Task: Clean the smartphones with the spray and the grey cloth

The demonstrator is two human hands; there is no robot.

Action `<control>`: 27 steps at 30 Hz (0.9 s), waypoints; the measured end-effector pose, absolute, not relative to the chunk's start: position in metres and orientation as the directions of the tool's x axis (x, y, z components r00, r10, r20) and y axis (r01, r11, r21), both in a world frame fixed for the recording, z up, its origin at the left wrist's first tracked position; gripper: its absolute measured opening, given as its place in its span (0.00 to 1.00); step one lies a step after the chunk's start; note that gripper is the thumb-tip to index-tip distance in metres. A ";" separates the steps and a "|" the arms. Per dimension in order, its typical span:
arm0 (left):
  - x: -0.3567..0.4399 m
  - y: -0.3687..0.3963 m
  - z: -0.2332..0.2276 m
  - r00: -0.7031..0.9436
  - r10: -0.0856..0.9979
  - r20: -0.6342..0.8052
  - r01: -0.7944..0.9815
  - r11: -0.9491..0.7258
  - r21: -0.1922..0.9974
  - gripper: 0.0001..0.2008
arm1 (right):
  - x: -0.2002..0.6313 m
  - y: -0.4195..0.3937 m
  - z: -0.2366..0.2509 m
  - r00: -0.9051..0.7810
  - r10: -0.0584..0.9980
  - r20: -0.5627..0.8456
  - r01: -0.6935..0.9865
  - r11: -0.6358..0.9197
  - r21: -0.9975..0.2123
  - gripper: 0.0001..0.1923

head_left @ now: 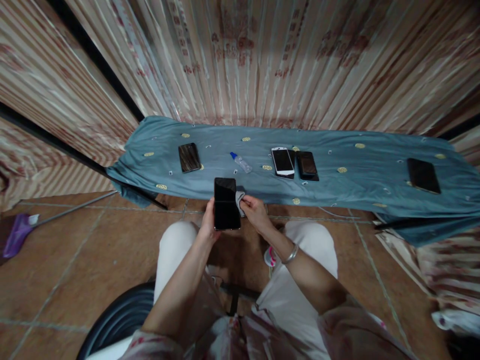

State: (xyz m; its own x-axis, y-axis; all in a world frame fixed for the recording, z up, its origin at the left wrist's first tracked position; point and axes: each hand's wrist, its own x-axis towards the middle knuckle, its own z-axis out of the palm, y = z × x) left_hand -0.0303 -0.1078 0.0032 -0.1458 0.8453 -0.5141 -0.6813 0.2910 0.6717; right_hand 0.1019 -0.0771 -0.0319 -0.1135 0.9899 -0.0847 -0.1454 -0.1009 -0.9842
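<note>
A black smartphone [226, 205] is held upright over my lap, its dark screen facing me. My left hand [208, 220] grips it along the left edge and lower corner. At its right edge my right hand [255, 210] pinches a small grey cloth [240, 202], which touches the phone's side. On the blue cloth beyond lies a clear bottle with a blue cap [242, 162]. Left of the bottle rests another dark phone [189, 157]. To its right sit a white phone [282, 161], overlapping a dark one, and a stack of dark phones [307, 165].
A narrow bench with a blue patterned cover [225, 140] spans the view, with a dark tablet-like device [423, 175] at its right. Patterned curtains [240, 60] hang behind. A purple broom [18, 234] lies on the tiled floor at left; a black round object [116, 315] is beside my leg.
</note>
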 end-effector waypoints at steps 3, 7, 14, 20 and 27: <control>-0.032 -0.105 0.007 -0.150 0.827 -0.541 -0.685 0.308 0.661 0.15 | 0.101 -0.083 -0.030 -0.146 0.985 -0.094 -0.167 -0.118 -0.979 0.12; -0.034 -0.103 0.010 -0.140 0.829 -0.541 -0.696 0.307 0.650 0.15 | 0.101 -0.090 -0.028 -0.192 0.974 -0.119 -0.177 -0.154 -0.972 0.10; -0.039 -0.099 0.010 -0.126 0.846 -0.518 -0.699 0.295 0.651 0.18 | 0.098 -0.104 -0.026 -0.236 0.954 -0.185 -0.175 -0.229 -0.957 0.11; -0.042 -0.096 0.012 -0.040 0.881 -0.471 -0.711 0.306 0.633 0.20 | 0.098 -0.112 -0.020 -0.289 0.924 -0.250 -0.227 -0.320 -0.920 0.12; -0.041 -0.091 0.013 -0.037 0.894 -0.446 -0.712 0.289 0.639 0.24 | 0.097 -0.122 -0.021 -0.371 0.863 -0.343 -0.361 -0.475 -0.802 0.10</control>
